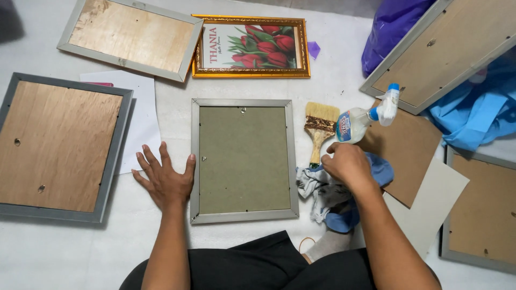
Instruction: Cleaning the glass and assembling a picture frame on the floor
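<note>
My left hand (164, 180) lies flat, fingers spread, touching the left edge of the grey frame (243, 160), face-down at centre. My right hand (349, 164) at 3 o'clock closes loosely on the blue cloth (328, 196); spray bottle (365, 115) just above.

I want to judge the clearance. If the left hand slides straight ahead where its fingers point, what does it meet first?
The left hand points up and slightly left. It would probably first meet the white paper sheet, lying very near its fingertips, and the wood-backed frame farther on.
</note>
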